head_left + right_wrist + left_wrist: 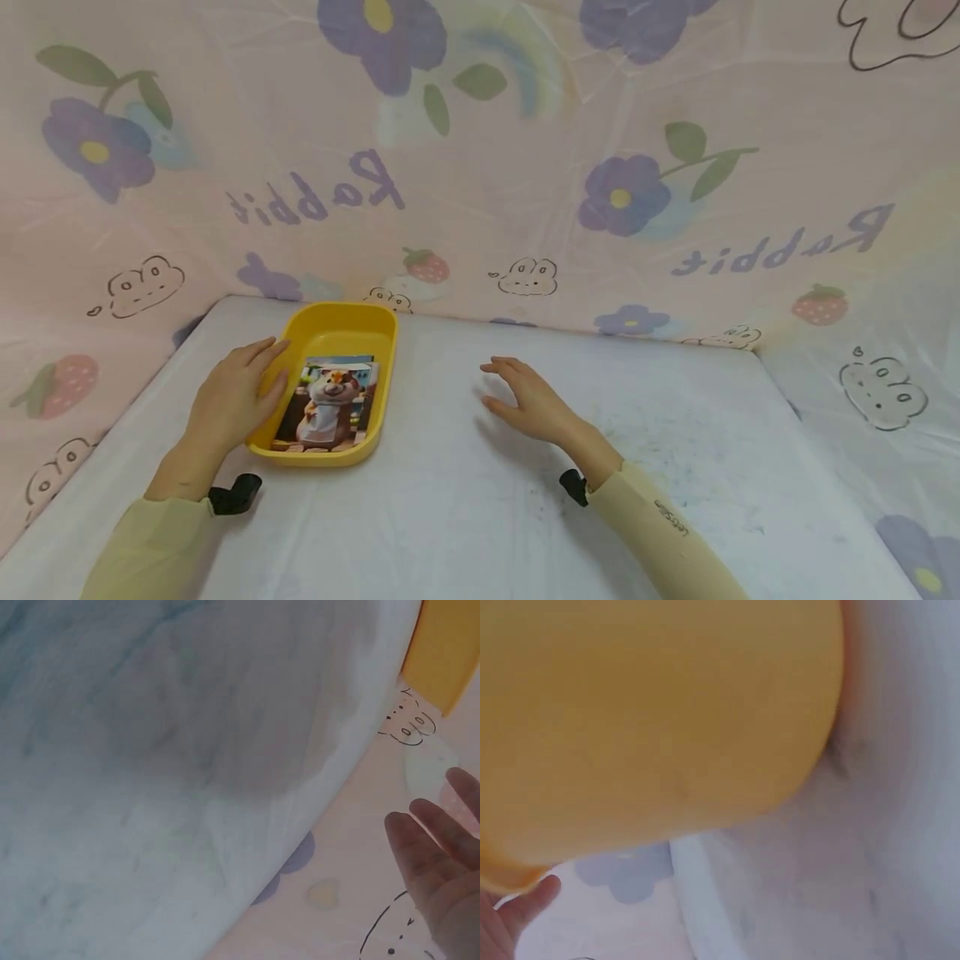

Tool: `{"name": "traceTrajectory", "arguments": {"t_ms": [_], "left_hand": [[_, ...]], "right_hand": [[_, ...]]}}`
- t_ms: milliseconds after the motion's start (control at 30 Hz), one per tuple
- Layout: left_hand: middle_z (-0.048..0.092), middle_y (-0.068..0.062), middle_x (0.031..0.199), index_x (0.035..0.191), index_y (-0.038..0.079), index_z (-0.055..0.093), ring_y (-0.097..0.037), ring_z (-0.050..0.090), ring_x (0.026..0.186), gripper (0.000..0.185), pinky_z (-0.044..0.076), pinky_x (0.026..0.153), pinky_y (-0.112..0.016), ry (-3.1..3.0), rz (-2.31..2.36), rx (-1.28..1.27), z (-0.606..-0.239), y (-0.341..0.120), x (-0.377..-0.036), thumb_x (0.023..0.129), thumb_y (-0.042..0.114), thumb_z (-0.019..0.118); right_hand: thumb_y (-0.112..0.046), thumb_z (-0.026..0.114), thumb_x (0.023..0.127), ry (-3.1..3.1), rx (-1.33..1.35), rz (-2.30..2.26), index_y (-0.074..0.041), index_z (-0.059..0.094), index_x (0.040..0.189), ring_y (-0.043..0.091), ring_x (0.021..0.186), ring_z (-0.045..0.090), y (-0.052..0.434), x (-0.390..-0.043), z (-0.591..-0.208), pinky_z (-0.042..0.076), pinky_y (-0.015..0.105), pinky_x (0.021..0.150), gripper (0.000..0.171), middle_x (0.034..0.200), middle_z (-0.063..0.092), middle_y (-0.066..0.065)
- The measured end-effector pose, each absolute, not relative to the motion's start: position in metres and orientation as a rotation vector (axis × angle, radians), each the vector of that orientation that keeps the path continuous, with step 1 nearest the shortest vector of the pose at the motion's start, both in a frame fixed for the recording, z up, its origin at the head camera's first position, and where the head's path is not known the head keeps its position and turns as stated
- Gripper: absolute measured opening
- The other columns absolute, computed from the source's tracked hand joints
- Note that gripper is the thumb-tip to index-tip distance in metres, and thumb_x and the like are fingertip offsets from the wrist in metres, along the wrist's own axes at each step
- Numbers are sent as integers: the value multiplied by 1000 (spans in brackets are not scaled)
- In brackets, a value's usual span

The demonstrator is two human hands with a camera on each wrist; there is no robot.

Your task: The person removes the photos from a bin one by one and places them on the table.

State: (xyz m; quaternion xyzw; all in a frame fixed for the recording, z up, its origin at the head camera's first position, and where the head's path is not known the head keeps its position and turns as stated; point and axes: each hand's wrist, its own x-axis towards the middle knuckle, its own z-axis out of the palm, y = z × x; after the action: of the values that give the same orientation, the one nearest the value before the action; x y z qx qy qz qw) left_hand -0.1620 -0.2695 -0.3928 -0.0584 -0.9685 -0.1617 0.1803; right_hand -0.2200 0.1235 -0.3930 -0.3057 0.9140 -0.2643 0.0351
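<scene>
Left hand [232,392] rests, fingers straight, against the yellow tray [352,321] at the counter's [480,517] far-left corner; right hand [525,400] hovers, fingers apart, empty. Picture card [330,404] lies inside. Risk: a push could slide the tray.

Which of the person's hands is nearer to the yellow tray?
The left. The left hand rests against the left rim of the yellow tray, fingers straight. The right hand hovers over the white table, well off to the tray's right, touching nothing.

Soft even light; wrist views blurred, head view sharp.
</scene>
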Motion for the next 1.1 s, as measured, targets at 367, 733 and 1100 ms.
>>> {"name": "traceTrajectory", "arguments": {"t_ms": [367,733,1100], "left_hand": [[31,-33,146,150,5,30,-56,32,128,58,27,101,-70,-2926,-626,-44,-401,-280,-165,99,28,48],[32,-36,145,154,13,19,-56,39,123,58,35,98,-68,-2932,-946,76,-408,-284,-169,103,34,37],[27,-32,150,154,23,17,-55,37,128,55,39,99,-60,-2867,-1231,236,-412,-280,-168,104,32,35]], "right_hand": [[-23,60,94,2704,-1029,-845,-5,50,136,31,133,44,105,-221,-394,37,48,108,46,142,48,14],[-22,59,95,2506,-876,-1145,-8,58,128,28,121,55,62,-232,-382,49,37,96,36,131,59,11],[-27,59,94,2388,-612,-1268,-7,61,123,27,104,62,12,-245,-361,53,35,89,35,115,66,9]]}}
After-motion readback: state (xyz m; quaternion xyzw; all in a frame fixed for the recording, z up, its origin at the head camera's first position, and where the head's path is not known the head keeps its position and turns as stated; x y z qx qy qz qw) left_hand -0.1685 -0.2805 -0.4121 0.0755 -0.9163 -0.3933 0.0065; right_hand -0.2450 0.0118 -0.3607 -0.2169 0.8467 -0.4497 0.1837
